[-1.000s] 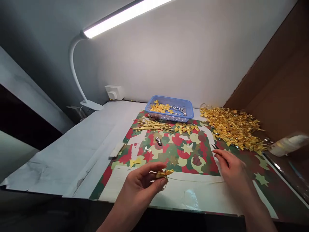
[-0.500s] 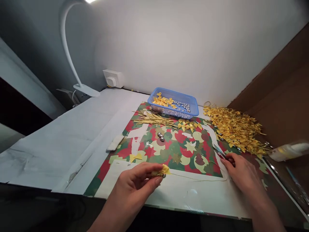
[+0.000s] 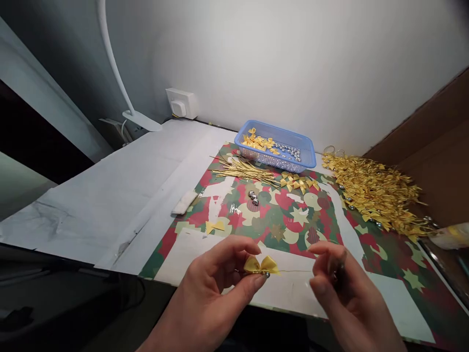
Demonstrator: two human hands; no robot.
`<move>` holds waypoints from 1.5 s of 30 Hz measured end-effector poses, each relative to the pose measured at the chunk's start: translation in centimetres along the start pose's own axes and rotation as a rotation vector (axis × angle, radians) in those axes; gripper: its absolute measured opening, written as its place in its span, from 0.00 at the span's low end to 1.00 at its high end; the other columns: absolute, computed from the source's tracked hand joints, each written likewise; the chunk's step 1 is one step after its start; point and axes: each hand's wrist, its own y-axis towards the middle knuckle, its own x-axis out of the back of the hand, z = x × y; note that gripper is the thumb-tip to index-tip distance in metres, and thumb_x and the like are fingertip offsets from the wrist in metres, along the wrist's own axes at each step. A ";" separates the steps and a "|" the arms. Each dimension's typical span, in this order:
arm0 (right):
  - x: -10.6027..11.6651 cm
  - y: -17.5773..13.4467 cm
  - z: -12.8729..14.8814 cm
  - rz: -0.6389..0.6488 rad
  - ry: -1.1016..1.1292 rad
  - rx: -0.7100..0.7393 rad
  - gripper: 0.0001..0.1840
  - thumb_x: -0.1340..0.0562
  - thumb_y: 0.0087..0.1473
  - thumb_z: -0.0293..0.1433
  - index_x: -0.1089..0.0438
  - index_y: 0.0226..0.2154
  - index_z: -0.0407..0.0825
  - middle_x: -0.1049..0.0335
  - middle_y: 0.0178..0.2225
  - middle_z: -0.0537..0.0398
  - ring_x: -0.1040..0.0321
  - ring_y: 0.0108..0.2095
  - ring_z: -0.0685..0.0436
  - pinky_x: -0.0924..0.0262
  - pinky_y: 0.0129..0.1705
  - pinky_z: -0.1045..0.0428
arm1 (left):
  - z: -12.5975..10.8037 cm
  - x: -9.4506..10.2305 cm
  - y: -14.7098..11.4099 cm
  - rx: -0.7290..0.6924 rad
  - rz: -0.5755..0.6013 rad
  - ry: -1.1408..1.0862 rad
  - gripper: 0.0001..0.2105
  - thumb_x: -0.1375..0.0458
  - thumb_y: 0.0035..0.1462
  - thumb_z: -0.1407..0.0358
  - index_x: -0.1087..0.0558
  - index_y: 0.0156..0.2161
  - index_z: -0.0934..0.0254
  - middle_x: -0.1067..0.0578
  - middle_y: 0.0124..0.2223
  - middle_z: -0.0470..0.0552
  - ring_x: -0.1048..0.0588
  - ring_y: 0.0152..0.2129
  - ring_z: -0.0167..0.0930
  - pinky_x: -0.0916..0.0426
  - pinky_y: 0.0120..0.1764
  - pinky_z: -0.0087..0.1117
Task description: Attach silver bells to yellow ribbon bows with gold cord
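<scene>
My left hand pinches a small yellow ribbon bow between thumb and fingers. A silver bell sits at the bow's lower edge by my thumb tip. From the bow a thin gold cord runs right towards my right hand. That hand is curled around a metal tool, apparently small scissors, mostly hidden in the palm. Its thumb and index finger are apart, facing the bow. Beyond the hands, several silver bells and a yellow ribbon piece lie on the patterned sheet.
A blue basket holds bows and bells. Gold cords and a row of bows lie before it. Finished-looking bows pile up at right, near a bottle. A white pad and lamp are left.
My right hand has come left and nearer the bow, turning so the tool sits inside the palm. The bow in my left hand now faces up more openly. The view has shifted slightly.
</scene>
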 end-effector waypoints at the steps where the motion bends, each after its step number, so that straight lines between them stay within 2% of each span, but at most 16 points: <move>1: -0.4 -0.1 0.4 0.020 0.010 -0.025 0.17 0.36 0.55 0.44 0.29 0.46 0.55 0.39 0.23 0.63 0.41 0.21 0.50 0.44 0.23 0.57 | 0.0 0.0 -0.1 -0.030 0.009 0.008 0.07 0.31 0.46 0.67 0.21 0.34 0.54 0.22 0.29 0.45 0.23 0.26 0.33 0.26 0.28 0.25; 3: -1.0 0.1 0.6 0.174 0.029 -0.049 0.18 0.35 0.54 0.40 0.29 0.47 0.54 0.48 0.20 0.66 0.49 0.19 0.52 0.49 0.22 0.57 | 0.0 0.0 -0.1 -0.079 0.014 0.022 0.07 0.32 0.47 0.68 0.22 0.33 0.54 0.25 0.26 0.43 0.25 0.23 0.30 0.28 0.26 0.23; 4: -1.1 0.3 0.5 0.279 0.037 -0.046 0.15 0.36 0.55 0.39 0.28 0.45 0.53 0.49 0.19 0.66 0.50 0.19 0.52 0.50 0.22 0.57 | 0.0 0.0 -0.1 -0.096 0.024 0.037 0.06 0.32 0.48 0.68 0.22 0.32 0.54 0.25 0.26 0.42 0.26 0.23 0.29 0.29 0.25 0.23; 6: -1.4 0.8 0.3 0.441 0.044 -0.008 0.09 0.40 0.59 0.37 0.27 0.35 0.50 0.48 0.20 0.64 0.48 0.21 0.52 0.50 0.24 0.57 | -0.1 0.0 -0.2 -0.124 0.062 0.084 0.04 0.34 0.51 0.68 0.22 0.31 0.54 0.25 0.27 0.43 0.27 0.24 0.30 0.30 0.27 0.24; 7: -1.5 0.9 0.2 0.462 0.040 0.024 0.11 0.42 0.60 0.36 0.30 0.29 0.49 0.46 0.21 0.63 0.47 0.22 0.52 0.50 0.25 0.57 | -0.1 0.0 -0.2 -0.134 0.082 0.107 0.04 0.35 0.53 0.67 0.22 0.29 0.55 0.24 0.28 0.44 0.26 0.25 0.31 0.31 0.28 0.26; 9: -1.7 1.0 0.1 0.393 0.047 0.101 0.16 0.43 0.62 0.35 0.36 0.24 0.49 0.44 0.24 0.60 0.45 0.25 0.51 0.49 0.27 0.56 | -0.3 0.0 -0.1 -0.140 0.106 0.140 0.06 0.36 0.54 0.66 0.22 0.27 0.56 0.24 0.28 0.46 0.26 0.27 0.33 0.31 0.29 0.28; 12: -1.9 0.8 0.1 0.264 0.120 0.195 0.16 0.44 0.64 0.35 0.36 0.25 0.49 0.41 0.29 0.57 0.40 0.30 0.49 0.46 0.30 0.55 | -0.6 -0.2 -0.1 -0.130 0.076 0.153 0.05 0.36 0.53 0.66 0.22 0.26 0.56 0.23 0.28 0.46 0.26 0.26 0.33 0.31 0.28 0.28; 19: -2.1 0.6 -0.6 0.201 0.281 0.216 0.15 0.45 0.66 0.32 0.37 0.27 0.50 0.42 0.31 0.58 0.42 0.31 0.49 0.47 0.31 0.55 | -0.9 -0.1 -0.2 -0.060 0.123 0.205 0.06 0.37 0.53 0.64 0.23 0.26 0.58 0.24 0.28 0.48 0.27 0.24 0.34 0.32 0.26 0.29; 26: -2.3 0.7 -0.5 0.257 0.294 0.301 0.13 0.46 0.66 0.31 0.37 0.29 0.51 0.40 0.31 0.60 0.42 0.31 0.51 0.47 0.32 0.57 | -0.8 -0.2 -0.3 -0.182 0.150 0.285 0.09 0.44 0.57 0.71 0.25 0.27 0.61 0.25 0.30 0.49 0.27 0.26 0.31 0.33 0.27 0.27; 35: -3.1 0.5 -0.5 0.247 0.423 0.348 0.16 0.45 0.67 0.36 0.38 0.27 0.50 0.39 0.28 0.59 0.40 0.31 0.50 0.45 0.33 0.56 | -1.6 -0.8 -0.1 -0.005 0.131 0.125 0.06 0.40 0.53 0.70 0.24 0.26 0.63 0.25 0.30 0.49 0.27 0.29 0.33 0.32 0.31 0.29; 37: -3.2 0.5 -0.7 0.202 0.406 0.282 0.18 0.45 0.67 0.38 0.38 0.26 0.50 0.39 0.28 0.59 0.41 0.30 0.50 0.45 0.33 0.56 | -1.6 -0.6 -0.1 0.015 0.130 0.113 0.06 0.39 0.52 0.69 0.23 0.26 0.63 0.24 0.30 0.49 0.27 0.29 0.33 0.32 0.32 0.30; 38: -3.1 0.5 -0.9 0.168 0.386 0.201 0.18 0.45 0.67 0.39 0.36 0.26 0.50 0.39 0.28 0.59 0.41 0.30 0.51 0.46 0.33 0.56 | -1.5 -0.5 -0.1 0.028 0.126 0.100 0.05 0.38 0.52 0.69 0.22 0.26 0.63 0.24 0.30 0.49 0.27 0.29 0.33 0.32 0.32 0.29; 39: -3.0 0.5 -1.0 0.123 0.363 0.104 0.17 0.45 0.66 0.40 0.34 0.29 0.51 0.39 0.28 0.60 0.41 0.29 0.51 0.46 0.32 0.57 | -1.5 -0.3 -0.1 0.048 0.120 0.082 0.04 0.37 0.52 0.68 0.22 0.27 0.63 0.23 0.30 0.49 0.26 0.30 0.33 0.32 0.33 0.29; 41: -2.5 0.4 -1.1 0.018 0.314 -0.085 0.12 0.42 0.63 0.44 0.30 0.41 0.55 0.38 0.30 0.60 0.39 0.29 0.51 0.45 0.30 0.58 | -1.4 0.0 -0.1 0.100 0.118 0.023 0.03 0.34 0.51 0.67 0.20 0.28 0.63 0.22 0.31 0.49 0.25 0.31 0.32 0.31 0.34 0.28; 43: -1.7 0.1 -1.1 -0.065 0.231 -0.174 0.23 0.39 0.59 0.48 0.36 0.54 0.59 0.37 0.34 0.59 0.36 0.32 0.50 0.41 0.30 0.59 | -1.2 0.2 -0.2 0.158 0.121 -0.051 0.03 0.31 0.49 0.65 0.19 0.29 0.62 0.20 0.32 0.48 0.24 0.31 0.31 0.29 0.35 0.27; 45: -1.0 -0.5 -0.9 -0.112 0.098 -0.134 0.28 0.40 0.58 0.51 0.38 0.57 0.59 0.35 0.37 0.57 0.34 0.34 0.49 0.38 0.34 0.58 | -1.2 0.2 -0.3 0.197 0.115 -0.110 0.05 0.30 0.48 0.65 0.19 0.31 0.62 0.18 0.32 0.48 0.23 0.31 0.31 0.28 0.35 0.26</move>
